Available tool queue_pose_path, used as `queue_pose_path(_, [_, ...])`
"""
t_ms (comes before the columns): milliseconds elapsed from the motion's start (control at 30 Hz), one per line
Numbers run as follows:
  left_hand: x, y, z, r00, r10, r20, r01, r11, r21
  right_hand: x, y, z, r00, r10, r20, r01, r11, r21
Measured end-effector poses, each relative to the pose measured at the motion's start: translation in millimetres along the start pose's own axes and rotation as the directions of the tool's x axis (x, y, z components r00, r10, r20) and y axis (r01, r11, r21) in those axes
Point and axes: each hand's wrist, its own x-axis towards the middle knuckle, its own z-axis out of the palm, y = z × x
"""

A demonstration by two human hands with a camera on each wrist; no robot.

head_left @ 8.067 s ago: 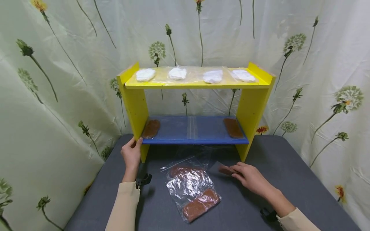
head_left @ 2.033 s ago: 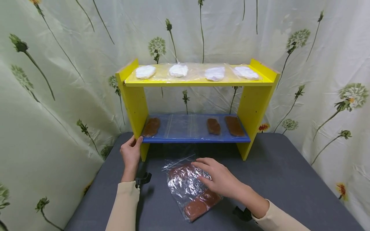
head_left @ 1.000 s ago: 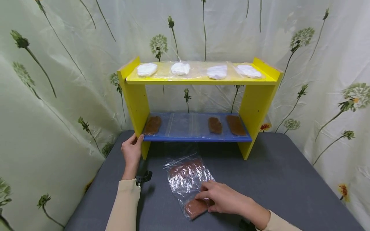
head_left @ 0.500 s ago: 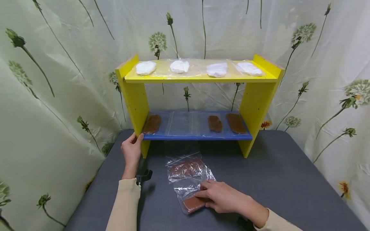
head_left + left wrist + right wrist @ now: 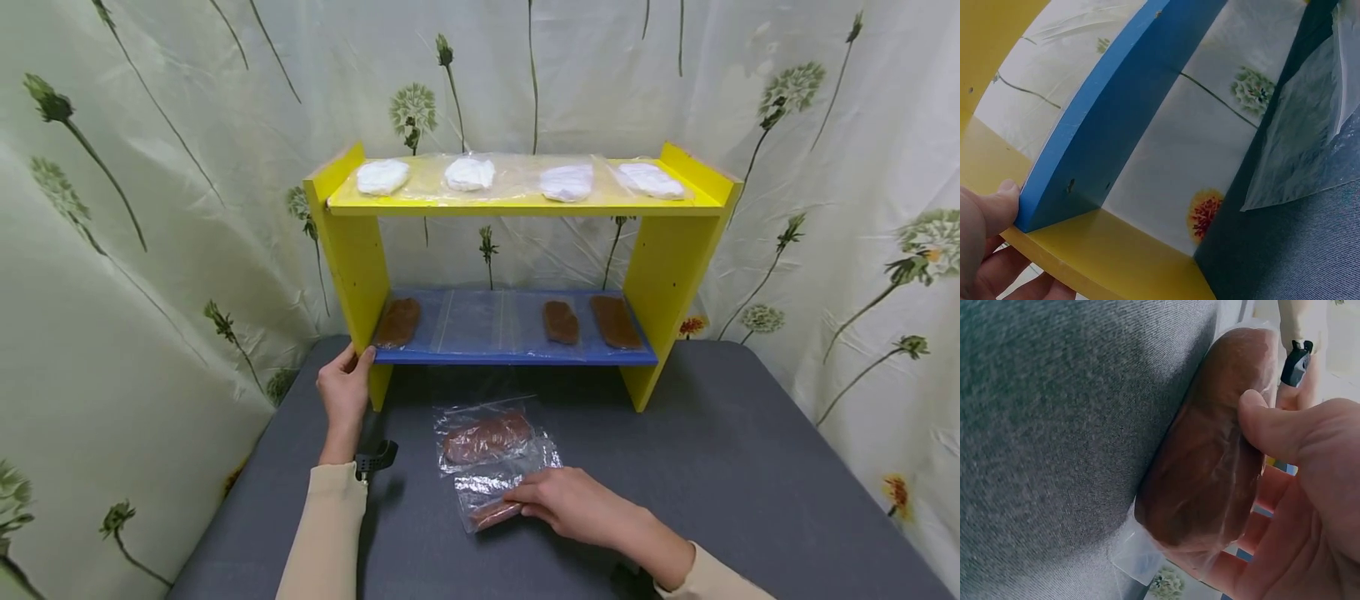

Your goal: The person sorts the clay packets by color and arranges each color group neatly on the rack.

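My left hand [image 5: 345, 387] grips the left side panel of a small yellow shelf unit, its thumb on the front edge of the blue board [image 5: 1060, 169] and its fingers curled behind the panel. Low over the grey table, my right hand [image 5: 573, 500] holds a clear zip bag with a brown slab inside [image 5: 1210, 444], thumb on one face and fingers behind. The slab is tilted up on edge. Just beyond it lies another bagged brown slab [image 5: 487, 437]. On the blue board rest bagged brown slabs: one at left [image 5: 397, 322], two at right [image 5: 561, 322].
Several bagged white pads [image 5: 470, 174] line the yellow top shelf [image 5: 517, 212]. The blue board's middle [image 5: 472, 325] shows only clear plastic between the slabs. A flower-printed curtain [image 5: 825, 208] hangs behind and beside the grey table [image 5: 712, 467].
One bagged slab went from my right hand onto the blue board, right of centre. That hand then came back, took the nearest bag and tipped it up. My left hand stayed put.
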Motion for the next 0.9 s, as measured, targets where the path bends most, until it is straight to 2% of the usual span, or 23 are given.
queue_pose_path(567, [1.3, 1.1, 0.5, 1.000, -0.013, 0.003, 0.013, 1.000, -0.003, 8.3, 2.2, -2.5, 0.998, 0.061, -0.018, -0.060, 0.997, 0.055])
queue_pose_path(700, [0.9, 1.4, -0.3, 1.000, -0.016, 0.000, 0.016, 1.000, -0.009, 11.5, 0.1, -7.9, 0.996, 0.075, -0.046, -0.072, 0.996, 0.059])
queue_pose_path(900, [1.0, 1.4, -0.4, 1.000, -0.015, 0.005, 0.015, 1.000, -0.007, 16.4, -3.0, -22.9, 0.985, 0.148, -0.083, -0.138, 0.984, 0.114])
